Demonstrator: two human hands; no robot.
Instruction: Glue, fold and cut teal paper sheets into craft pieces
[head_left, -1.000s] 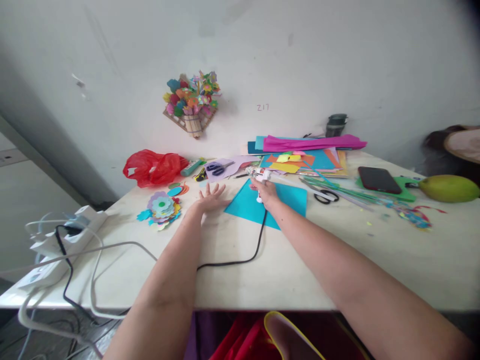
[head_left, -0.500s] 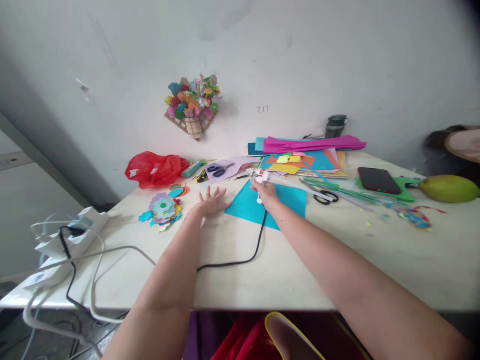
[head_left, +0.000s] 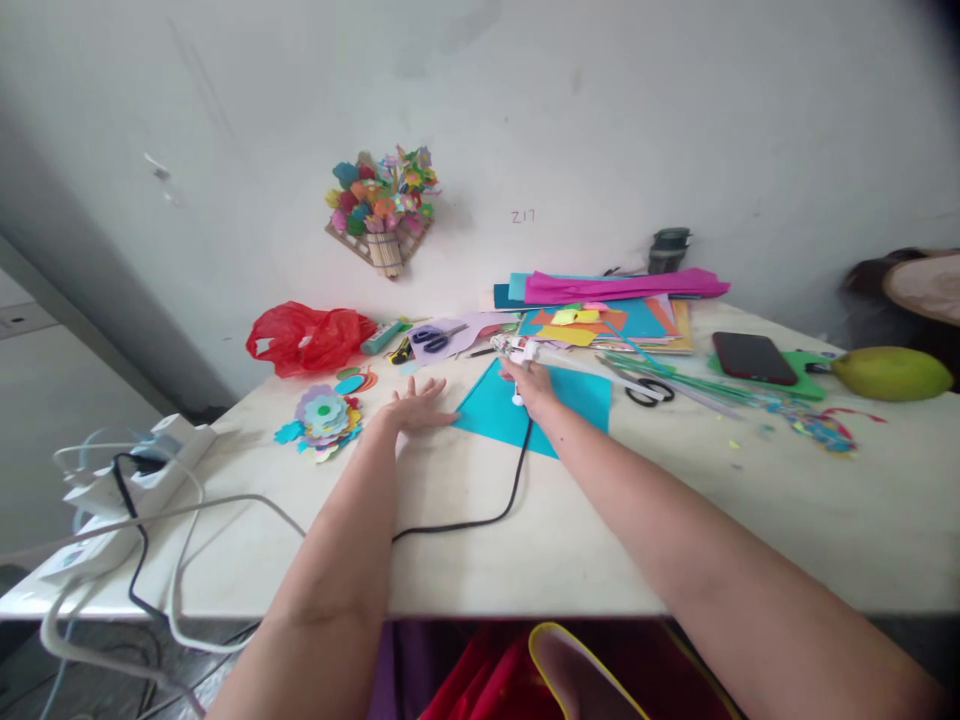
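Note:
A blue sheet [head_left: 577, 405] lies on the pale table in front of me, its pointed corner to the left. My right hand [head_left: 531, 385] is wrapped round a white hot glue gun [head_left: 519, 396] over the sheet; a black cord runs from its handle toward me. The gun's front end is partly hidden by my fingers. Palm down with fingers spread, my left hand [head_left: 420, 408] rests on the table, its thumb at the sheet's left corner. To its left sits a pile of flower-shaped paper cutouts [head_left: 324, 415].
A power strip [head_left: 172, 465] with cables stands on the left edge. A red plastic bag [head_left: 304, 338], purple-handled scissors [head_left: 431, 338] and stacked coloured sheets [head_left: 637, 322] lie behind. On the right are black-handled scissors [head_left: 651, 392], a phone [head_left: 754, 358] and a yellow-green fruit [head_left: 892, 373].
My left hand has turned slightly, its fingers closer together, with the thumb at the sheet's corner. My right hand and the glue gun look nearly still; the whole view has shifted a little.

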